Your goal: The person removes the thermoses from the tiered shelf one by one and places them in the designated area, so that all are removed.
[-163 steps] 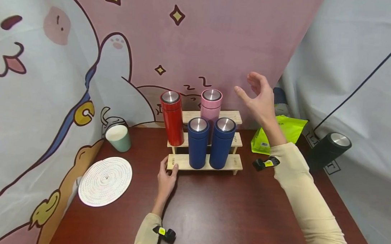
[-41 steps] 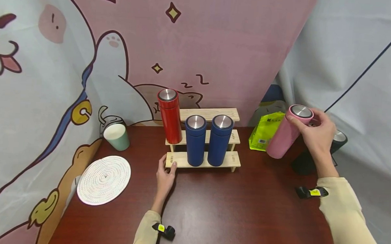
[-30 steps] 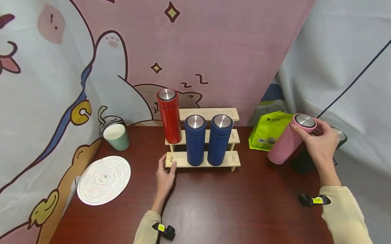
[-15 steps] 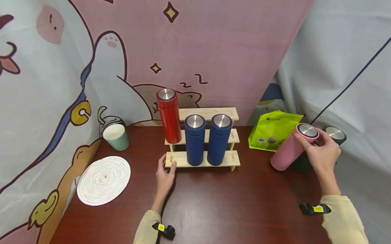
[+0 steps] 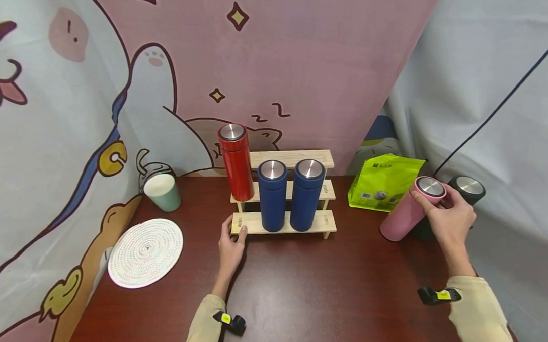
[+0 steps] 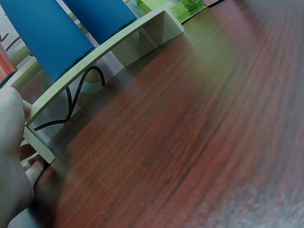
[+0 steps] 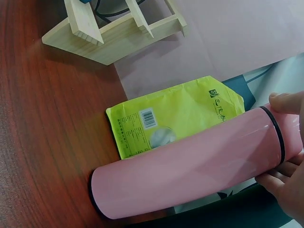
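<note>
Cloth (image 5: 327, 67) backs a reddish table (image 5: 333, 294); left hand (image 5: 230, 250) grips wooden rack (image 5: 325, 221), right hand (image 5: 453, 217) pink flask (image 5: 403, 217).

The reddish bench (image 5: 306, 288) carries a wooden rack (image 5: 290, 159) mid-frame. A mat (image 5: 146, 254) and cup (image 5: 168, 196) sit at left, a bag (image 5: 380, 179) at right.

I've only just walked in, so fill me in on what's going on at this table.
A person's right hand grips a pink bottle near its lid, at the right side of the table, close to a green bag and a dark bottle. Their left hand holds the left end of a wooden stand. Two blue bottles stand on its lowest shelf and a red bottle on the middle one.
</note>
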The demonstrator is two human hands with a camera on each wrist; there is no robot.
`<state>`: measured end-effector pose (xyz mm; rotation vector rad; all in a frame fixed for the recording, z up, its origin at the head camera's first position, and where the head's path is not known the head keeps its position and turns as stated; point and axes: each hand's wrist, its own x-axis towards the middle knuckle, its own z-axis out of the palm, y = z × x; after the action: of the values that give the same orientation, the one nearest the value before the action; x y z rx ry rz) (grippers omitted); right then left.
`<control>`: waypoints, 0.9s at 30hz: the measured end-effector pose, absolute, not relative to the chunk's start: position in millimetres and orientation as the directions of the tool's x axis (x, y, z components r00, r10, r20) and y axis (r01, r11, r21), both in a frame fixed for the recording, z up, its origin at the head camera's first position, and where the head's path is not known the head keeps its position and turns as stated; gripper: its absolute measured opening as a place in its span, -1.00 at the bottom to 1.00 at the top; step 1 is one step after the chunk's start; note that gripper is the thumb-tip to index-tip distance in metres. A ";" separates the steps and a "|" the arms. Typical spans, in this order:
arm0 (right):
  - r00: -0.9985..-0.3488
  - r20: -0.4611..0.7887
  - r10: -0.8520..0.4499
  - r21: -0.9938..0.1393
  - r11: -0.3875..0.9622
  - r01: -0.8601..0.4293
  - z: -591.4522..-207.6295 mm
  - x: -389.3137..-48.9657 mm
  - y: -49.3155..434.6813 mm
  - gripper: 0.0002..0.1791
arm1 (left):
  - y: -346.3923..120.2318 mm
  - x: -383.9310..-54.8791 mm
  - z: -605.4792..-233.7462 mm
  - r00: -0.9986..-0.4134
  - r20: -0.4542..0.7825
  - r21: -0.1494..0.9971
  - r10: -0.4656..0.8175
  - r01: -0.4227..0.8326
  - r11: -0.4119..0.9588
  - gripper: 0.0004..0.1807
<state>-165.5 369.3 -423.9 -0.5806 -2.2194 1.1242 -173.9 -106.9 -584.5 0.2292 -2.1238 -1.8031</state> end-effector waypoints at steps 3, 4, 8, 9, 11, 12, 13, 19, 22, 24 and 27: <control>-0.733 0.310 0.605 -0.832 0.547 0.099 -425.0 -165.8 367.9 -0.26 | -108.0 -173.8 -585.2 -0.929 0.159 0.978 -0.334 0.102 0.182 -0.40; -0.733 0.314 0.603 -0.832 0.546 0.093 -425.4 -166.0 367.4 -0.27 | -108.2 -173.8 -585.5 -0.929 0.160 0.978 -0.333 0.103 0.182 -0.40; -0.742 0.317 0.591 -0.830 0.552 0.085 -426.7 -166.1 365.2 -0.26 | -107.9 -174.2 -586.0 -0.929 0.170 0.976 -0.330 0.113 0.184 -0.40; -0.744 0.317 0.588 -0.829 0.553 0.085 -426.8 -166.1 364.7 -0.25 | -107.7 -174.2 -586.0 -0.928 0.171 0.976 -0.331 0.114 0.185 -0.39; -0.749 0.312 0.584 -0.819 0.565 0.099 -427.1 -165.7 364.8 -0.22 | -107.2 -174.2 -585.8 -0.928 0.170 0.976 -0.332 0.112 0.186 -0.39; -0.751 0.310 0.583 -0.815 0.570 0.106 -427.2 -165.2 365.0 -0.20 | -107.1 -174.3 -585.7 -0.928 0.168 0.976 -0.332 0.111 0.186 -0.39; -0.755 0.305 0.581 -0.810 0.575 0.115 -427.3 -165.2 365.2 -0.19 | -107.3 -174.2 -585.7 -0.928 0.168 0.976 -0.332 0.110 0.186 -0.39; -0.750 0.325 0.576 -0.816 0.572 0.086 -423.3 -165.4 365.2 -0.17 | -107.7 -174.3 -584.6 -0.930 0.155 0.978 -0.333 0.097 0.183 -0.39; -0.727 0.409 0.552 -0.800 0.601 0.007 -416.0 -167.5 362.5 -0.21 | -107.2 -174.3 -584.1 -0.929 0.154 0.978 -0.336 0.095 0.185 -0.39; -0.713 0.464 0.526 -0.780 0.625 -0.047 -409.2 -169.3 359.8 -0.23 | -106.7 -174.6 -584.6 -0.927 0.156 0.979 -0.341 0.099 0.180 -0.38; -0.703 0.506 0.500 -0.763 0.640 -0.093 -397.5 -173.2 354.6 -0.25 | -105.6 -175.4 -585.8 -0.923 0.162 0.979 -0.348 0.107 0.172 -0.37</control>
<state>-173.2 354.6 -397.5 -0.3156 -2.1310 1.0443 -175.4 -105.6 -585.8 0.2294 -2.1057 -1.8054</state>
